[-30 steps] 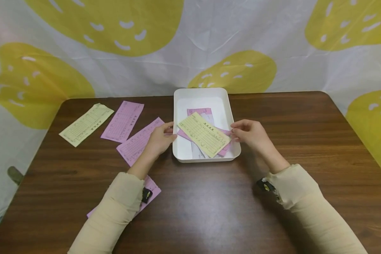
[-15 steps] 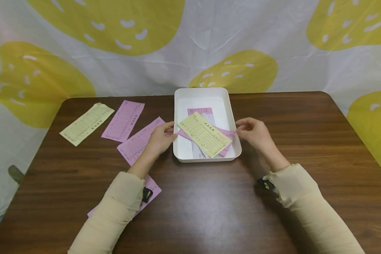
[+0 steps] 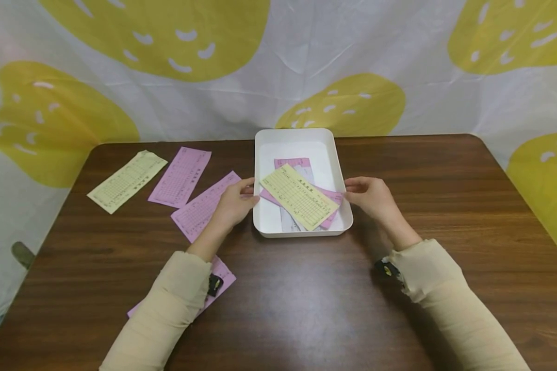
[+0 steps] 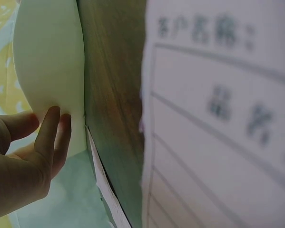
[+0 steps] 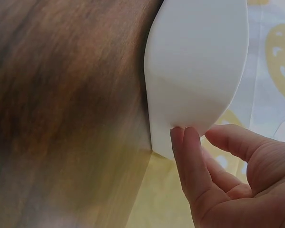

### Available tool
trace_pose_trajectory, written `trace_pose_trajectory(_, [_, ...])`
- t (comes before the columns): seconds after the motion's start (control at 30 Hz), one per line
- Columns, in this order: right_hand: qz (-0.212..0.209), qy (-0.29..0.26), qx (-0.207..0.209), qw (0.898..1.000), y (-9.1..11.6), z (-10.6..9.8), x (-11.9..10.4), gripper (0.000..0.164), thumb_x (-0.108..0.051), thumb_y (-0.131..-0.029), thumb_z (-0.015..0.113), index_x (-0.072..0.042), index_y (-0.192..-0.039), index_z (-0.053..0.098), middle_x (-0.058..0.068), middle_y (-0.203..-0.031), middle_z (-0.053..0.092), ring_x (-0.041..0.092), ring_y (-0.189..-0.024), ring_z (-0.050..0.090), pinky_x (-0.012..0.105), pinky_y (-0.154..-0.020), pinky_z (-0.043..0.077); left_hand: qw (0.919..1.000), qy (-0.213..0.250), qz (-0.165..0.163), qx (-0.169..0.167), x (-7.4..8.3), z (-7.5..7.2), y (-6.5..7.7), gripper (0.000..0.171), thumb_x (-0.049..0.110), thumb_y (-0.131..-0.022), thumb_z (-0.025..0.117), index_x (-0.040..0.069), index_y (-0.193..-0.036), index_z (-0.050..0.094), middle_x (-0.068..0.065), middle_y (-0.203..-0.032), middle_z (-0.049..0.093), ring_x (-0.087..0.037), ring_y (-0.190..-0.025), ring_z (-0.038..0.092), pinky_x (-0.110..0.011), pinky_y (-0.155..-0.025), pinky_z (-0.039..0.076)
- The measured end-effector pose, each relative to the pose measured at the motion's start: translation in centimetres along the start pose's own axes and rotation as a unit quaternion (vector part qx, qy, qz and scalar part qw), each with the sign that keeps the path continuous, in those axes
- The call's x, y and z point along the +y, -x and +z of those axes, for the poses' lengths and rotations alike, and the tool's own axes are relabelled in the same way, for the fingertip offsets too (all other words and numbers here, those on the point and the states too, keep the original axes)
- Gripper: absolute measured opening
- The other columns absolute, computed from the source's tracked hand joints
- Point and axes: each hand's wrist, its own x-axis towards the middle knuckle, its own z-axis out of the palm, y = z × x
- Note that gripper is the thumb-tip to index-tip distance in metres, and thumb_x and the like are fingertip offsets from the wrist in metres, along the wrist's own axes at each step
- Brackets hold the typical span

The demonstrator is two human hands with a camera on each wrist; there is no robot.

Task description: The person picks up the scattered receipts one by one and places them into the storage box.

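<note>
A white plastic tray [image 3: 301,144] stands at the back middle of the table. Inside it, a yellow printed slip [image 3: 300,198] lies slantwise over pink and white slips [image 3: 291,163]. My left hand [image 3: 234,203] pinches the tray's left wall, thumb at the rim and fingers outside, as the left wrist view [image 4: 33,156] also shows. On the opposite side my right hand [image 3: 369,198] pinches the right wall; in the right wrist view its fingers [image 5: 192,156] press the outer face and the thumb meets the rim.
On the table's left lie a yellow slip [image 3: 127,181], a pink slip [image 3: 180,178] and another pink slip [image 3: 201,206] partly behind the left hand. One more pink slip [image 3: 223,273] is partly under the left forearm. A patterned cloth [image 3: 204,103] hangs behind the table.
My right hand has drawn back from over the tray's right edge to the outside and now grips that wall. The left hand and the slips hardly differ.
</note>
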Motion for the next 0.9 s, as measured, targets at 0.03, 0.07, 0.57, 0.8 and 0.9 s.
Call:
trace_pose_trajectory(0.03, [0.003, -0.001, -0.001, 1.000, 0.0, 0.0, 0.0, 0.038, -0.011, -0.088, 0.062, 0.007, -0.121, 0.060, 0.028, -0.115, 0.065, 0.032, -0.107, 0.063, 0.034, -0.091, 0.052, 1.0000, 0.000, -0.002, 0.000, 0.0, 0.0, 0.0, 0.052, 0.003, -0.092, 0.055, 0.000, -0.142, 0.041, -0.027, -0.133, 0.053, -0.035, -0.123, 0.055, -0.041, -0.101, 0.051])
trace_pose_trajectory(0.07, [0.006, -0.002, -0.002, 1.000, 0.0, 0.0, 0.0, 0.038, -0.011, -0.088, 0.062, 0.007, -0.122, 0.060, 0.028, -0.116, 0.065, 0.032, -0.108, 0.062, 0.035, -0.092, 0.052, 1.0000, -0.002, -0.003, -0.001, 0.1, 0.0, 0.0, 0.052, 0.003, -0.092, 0.055, 0.000, -0.142, 0.041, -0.027, -0.133, 0.053, -0.035, -0.123, 0.055, -0.040, -0.101, 0.051])
trace_pose_trajectory(0.57, [0.017, -0.018, -0.005, 1.000, -0.1, 0.1, 0.3, 0.037, -0.009, -0.089, 0.061, 0.009, -0.121, 0.059, 0.029, -0.116, 0.064, 0.028, -0.104, 0.063, 0.020, -0.080, 0.052, 0.9986, -0.046, -0.015, -0.020, 0.7, -0.4, -0.1, 0.054, 0.007, -0.092, 0.057, 0.003, -0.144, 0.040, -0.025, -0.132, 0.054, -0.035, -0.121, 0.056, -0.040, -0.098, 0.053])
trace_pose_trajectory(0.8, [0.014, -0.024, -0.008, 1.000, -0.2, 0.2, 0.4, 0.037, -0.009, -0.089, 0.059, 0.010, -0.122, 0.059, 0.029, -0.116, 0.064, 0.027, -0.102, 0.062, 0.016, -0.076, 0.050, 0.9975, -0.043, -0.025, -0.050, 0.6, -1.7, 0.2, 0.058, 0.011, -0.093, 0.057, 0.000, -0.146, 0.034, -0.026, -0.136, 0.051, -0.037, -0.119, 0.057, -0.039, -0.097, 0.054])
trace_pose_trajectory(0.9, [0.011, -0.025, -0.008, 1.000, -0.2, 0.3, 0.5, 0.037, -0.008, -0.089, 0.058, 0.010, -0.122, 0.058, 0.030, -0.116, 0.064, 0.026, -0.101, 0.062, 0.013, -0.074, 0.049, 0.9975, -0.035, -0.027, -0.054, 0.4, -2.6, 0.4, 0.057, 0.012, -0.094, 0.056, -0.003, -0.145, 0.034, -0.028, -0.136, 0.051, -0.039, -0.113, 0.061, -0.038, -0.094, 0.056])
